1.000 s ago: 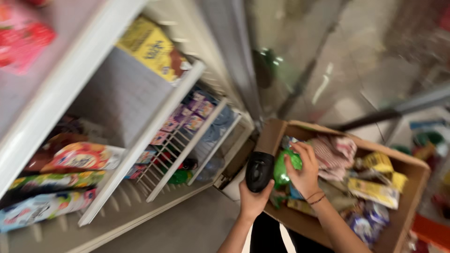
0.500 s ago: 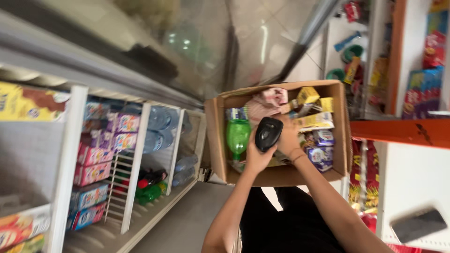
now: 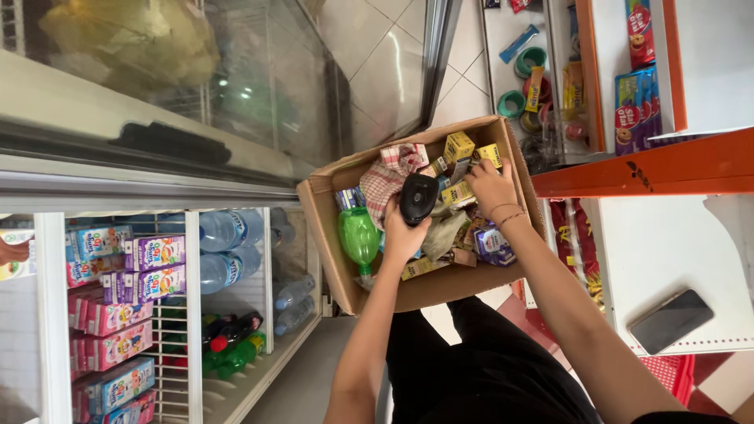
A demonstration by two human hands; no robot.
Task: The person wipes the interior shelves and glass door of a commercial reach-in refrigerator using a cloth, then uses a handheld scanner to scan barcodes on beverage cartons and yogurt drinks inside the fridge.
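A brown cardboard box (image 3: 323,235) rests on my lap, filled with several small goods. My left hand (image 3: 402,237) holds a black handheld scanner (image 3: 418,198) over the middle of the box. My right hand (image 3: 491,187), a thin bracelet on its wrist, reaches into the far right side of the box, fingers on small yellow packets (image 3: 459,148). A green plastic bottle (image 3: 359,235) lies along the box's left side. A red checked cloth (image 3: 390,177) lies beside the scanner. Whether the right hand grips a packet is hidden.
An open cooler on the left holds drink cartons (image 3: 118,290), water bottles (image 3: 228,247) and dark bottles (image 3: 232,334) on white wire shelves. An orange-edged shelf unit (image 3: 628,169) with snack packs stands on the right. A dark phone (image 3: 670,320) lies on a white counter.
The view has swung toward the box. My right hand left the green bottle, which now lies in the box, and moved to the yellow packets. The scanner stays in my left hand.
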